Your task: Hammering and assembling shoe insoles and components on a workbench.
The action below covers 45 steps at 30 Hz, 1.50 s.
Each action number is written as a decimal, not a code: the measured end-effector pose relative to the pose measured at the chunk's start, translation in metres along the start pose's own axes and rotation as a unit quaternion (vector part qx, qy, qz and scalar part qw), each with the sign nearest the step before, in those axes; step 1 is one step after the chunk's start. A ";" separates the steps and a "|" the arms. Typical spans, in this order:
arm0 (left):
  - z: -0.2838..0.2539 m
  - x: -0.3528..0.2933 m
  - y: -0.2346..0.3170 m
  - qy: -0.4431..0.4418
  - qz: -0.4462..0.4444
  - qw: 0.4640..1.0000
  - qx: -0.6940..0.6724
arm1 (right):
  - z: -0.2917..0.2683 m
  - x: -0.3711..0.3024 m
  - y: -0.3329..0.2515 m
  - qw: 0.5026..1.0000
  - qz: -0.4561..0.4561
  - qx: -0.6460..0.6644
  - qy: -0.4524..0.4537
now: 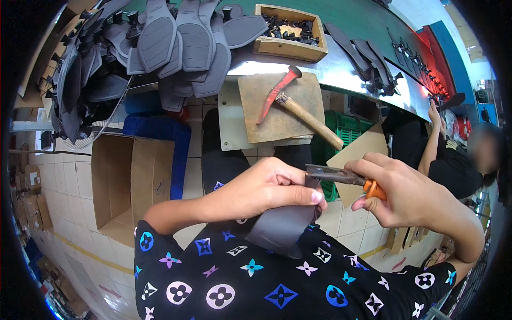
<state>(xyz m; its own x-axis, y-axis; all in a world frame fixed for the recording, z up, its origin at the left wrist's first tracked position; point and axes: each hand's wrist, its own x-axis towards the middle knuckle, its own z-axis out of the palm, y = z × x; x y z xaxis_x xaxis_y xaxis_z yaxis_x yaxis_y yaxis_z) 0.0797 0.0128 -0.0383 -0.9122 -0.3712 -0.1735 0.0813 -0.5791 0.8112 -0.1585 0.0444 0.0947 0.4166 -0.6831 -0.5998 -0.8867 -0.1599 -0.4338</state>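
Note:
My left hand (282, 186) grips a dark grey shoe sole (280, 226) in front of my lap, its thumb pressed along the upper part. The sole's broad part curves down toward my shirt. My right hand (397, 186) is closed round the orange handles of a pair of pliers (336, 173) with dark, worn metal jaws. Those jaws reach left to the sole's narrow end, beside my left fingertips. Whether they bite on anything small there, I cannot tell.
A red-headed hammer (306, 106) lies on a brown pad (253, 117) ahead. Soles (194, 42) are stacked far left. Beyond stands a wooden box (293, 50) of small black parts. An open carton (114, 181) is at left, a green crate (344, 128) at right. Another person (453, 165) works far right.

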 end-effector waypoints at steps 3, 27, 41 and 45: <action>-0.005 0.011 -0.004 0.042 -0.037 0.997 0.053 | -0.001 0.002 -0.004 0.997 0.067 -0.031 -0.007; 0.010 0.008 0.023 0.035 0.043 0.998 0.033 | -0.014 -0.004 0.029 0.988 -0.052 0.123 0.081; 0.024 0.007 0.018 0.012 -0.007 0.995 -0.096 | -0.010 -0.011 0.029 0.996 -0.073 -0.018 0.055; 0.026 0.007 0.020 0.023 0.000 0.995 -0.096 | -0.007 -0.013 0.028 0.995 -0.071 -0.034 0.058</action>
<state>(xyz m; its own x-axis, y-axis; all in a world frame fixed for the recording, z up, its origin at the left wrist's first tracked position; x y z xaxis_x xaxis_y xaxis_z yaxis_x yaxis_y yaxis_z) 0.0647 0.0179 -0.0085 -0.8935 -0.4012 -0.2016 0.1611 -0.7056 0.6901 -0.1901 0.0435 0.0950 0.5164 -0.7269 -0.4527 -0.8335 -0.3054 -0.4604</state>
